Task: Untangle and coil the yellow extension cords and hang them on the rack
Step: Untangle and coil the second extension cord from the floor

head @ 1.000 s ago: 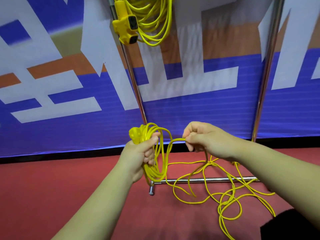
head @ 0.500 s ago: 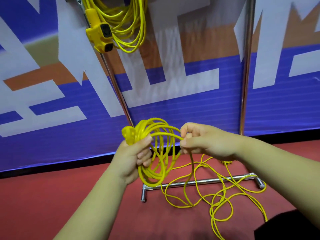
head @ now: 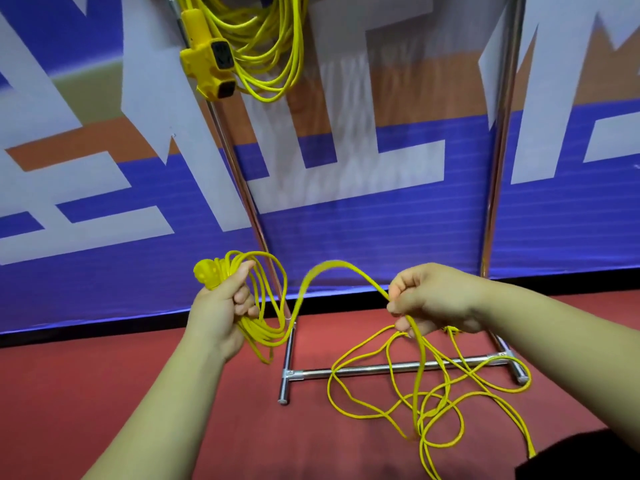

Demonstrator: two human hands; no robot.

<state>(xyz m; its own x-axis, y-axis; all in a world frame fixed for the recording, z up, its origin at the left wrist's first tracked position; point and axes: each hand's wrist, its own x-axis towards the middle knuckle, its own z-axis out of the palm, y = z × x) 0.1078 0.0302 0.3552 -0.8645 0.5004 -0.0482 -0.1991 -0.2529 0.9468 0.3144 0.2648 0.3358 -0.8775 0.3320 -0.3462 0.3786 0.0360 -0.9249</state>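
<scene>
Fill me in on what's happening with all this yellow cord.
A person is coiling a thin yellow extension cord. The left hand grips the gathered loops and plug end; the right hand pinches the next stretch, which arcs between them. The rest lies tangled on the red floor over the chrome rack's base bar. Another coiled yellow cord with a socket block hangs on the rack.

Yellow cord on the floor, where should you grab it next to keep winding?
Probably the single strand hanging just under the right hand, pinched from above. It rises clear of the crossing floor loops and leads to the coil in the left hand.
</scene>
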